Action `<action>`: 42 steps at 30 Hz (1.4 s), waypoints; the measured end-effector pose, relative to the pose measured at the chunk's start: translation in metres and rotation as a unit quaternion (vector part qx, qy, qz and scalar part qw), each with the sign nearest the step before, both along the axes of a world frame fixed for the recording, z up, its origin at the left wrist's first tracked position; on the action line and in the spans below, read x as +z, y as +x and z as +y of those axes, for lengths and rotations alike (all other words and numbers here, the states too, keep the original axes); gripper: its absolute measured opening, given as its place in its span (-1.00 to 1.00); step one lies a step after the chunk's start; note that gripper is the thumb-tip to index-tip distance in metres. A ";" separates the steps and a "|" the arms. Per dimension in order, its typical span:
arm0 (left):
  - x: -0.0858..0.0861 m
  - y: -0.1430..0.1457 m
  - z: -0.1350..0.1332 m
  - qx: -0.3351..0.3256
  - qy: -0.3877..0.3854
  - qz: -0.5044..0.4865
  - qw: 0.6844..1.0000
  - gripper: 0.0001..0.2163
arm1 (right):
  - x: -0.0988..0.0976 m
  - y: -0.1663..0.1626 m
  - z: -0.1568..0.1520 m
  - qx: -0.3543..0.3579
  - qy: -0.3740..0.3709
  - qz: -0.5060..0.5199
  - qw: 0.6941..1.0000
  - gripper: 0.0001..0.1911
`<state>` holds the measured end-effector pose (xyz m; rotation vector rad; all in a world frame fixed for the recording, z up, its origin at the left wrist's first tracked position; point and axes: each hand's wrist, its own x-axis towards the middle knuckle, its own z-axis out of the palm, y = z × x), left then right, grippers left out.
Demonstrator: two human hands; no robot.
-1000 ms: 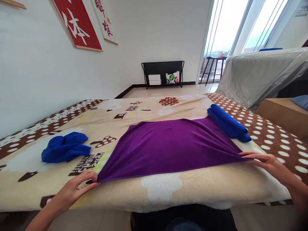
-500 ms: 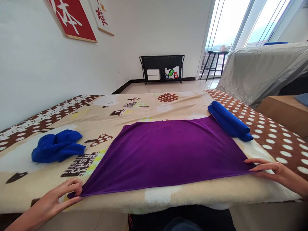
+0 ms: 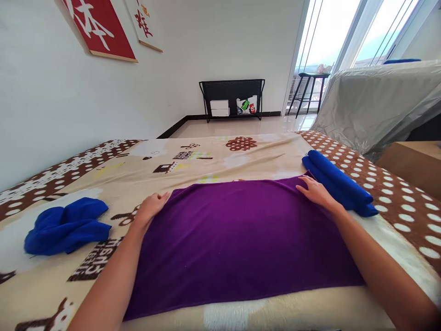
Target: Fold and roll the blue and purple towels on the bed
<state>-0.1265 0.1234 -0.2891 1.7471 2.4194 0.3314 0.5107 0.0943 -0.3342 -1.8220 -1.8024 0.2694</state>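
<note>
A purple towel (image 3: 241, 239) lies spread flat on a table covered by a patterned beige and brown blanket (image 3: 213, 158). My left hand (image 3: 151, 207) rests at the towel's far left corner, fingers stretched out over the edge. At the far right corner my right hand (image 3: 315, 191) lies on the cloth with its fingers extended, just beside a rolled blue towel (image 3: 341, 188). Both forearms reach across the purple towel. Out to the left, apart from my left hand, sits a crumpled blue towel (image 3: 65, 225).
A white wall with a red hanging (image 3: 99, 27) runs along the left. Behind the table stand a black rack (image 3: 232, 99) and a black stool (image 3: 308, 89) by the window. Furniture under a grey sheet (image 3: 375, 101) and a wooden piece (image 3: 413, 161) are at the right.
Both hands let go of the towel's near corners and reached forward to its far corners. The towel now lies flat, and the view has moved closer over the table.
</note>
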 end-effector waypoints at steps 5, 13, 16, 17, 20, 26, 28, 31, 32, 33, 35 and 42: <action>-0.034 0.039 0.031 0.025 0.034 0.048 0.998 -0.45 | -0.041 0.002 0.042 -0.072 0.001 -0.059 0.996 -0.38; -0.037 0.022 0.045 0.034 0.077 0.074 0.994 -0.56 | -0.055 0.024 0.050 -0.045 -0.001 -0.106 0.993 -0.38; -0.029 0.008 0.048 0.040 0.102 0.085 0.990 -0.53 | -0.054 0.024 0.052 -0.040 0.005 -0.104 0.994 -0.39; -0.027 0.004 0.049 0.039 0.111 0.089 0.989 -0.52 | -0.053 0.024 0.053 -0.037 0.007 -0.102 0.994 -0.39; -0.020 -0.005 0.056 0.038 0.130 0.102 0.986 -0.47 | -0.049 0.023 0.053 -0.020 0.012 -0.095 0.995 -0.39; -0.015 -0.018 0.067 0.029 0.121 0.120 0.985 -0.46 | -0.044 0.023 0.050 0.016 0.010 -0.094 0.995 -0.37; -0.021 -0.019 0.064 0.021 0.102 0.121 0.987 -0.48 | -0.045 0.023 0.049 0.015 0.007 -0.101 0.995 -0.38; -0.027 -0.020 0.056 0.014 0.080 0.123 0.989 -0.51 | -0.047 0.021 0.048 -0.006 0.003 -0.111 0.994 -0.38; -0.027 -0.020 0.053 0.012 0.078 0.124 0.989 -0.52 | -0.046 0.021 0.047 -0.015 0.002 -0.115 0.993 -0.39; -0.024 -0.019 0.051 0.011 0.078 0.126 0.989 -0.53 | -0.045 0.020 0.047 -0.022 0.001 -0.118 0.993 -0.39; -0.015 -0.013 0.048 0.009 0.087 0.135 0.987 -0.57 | -0.041 0.018 0.045 -0.032 -0.001 -0.124 0.992 -0.41; -0.004 0.120 0.037 -0.197 0.140 0.132 0.961 -0.56 | -0.015 -0.074 0.044 0.018 0.028 -0.126 0.991 -0.44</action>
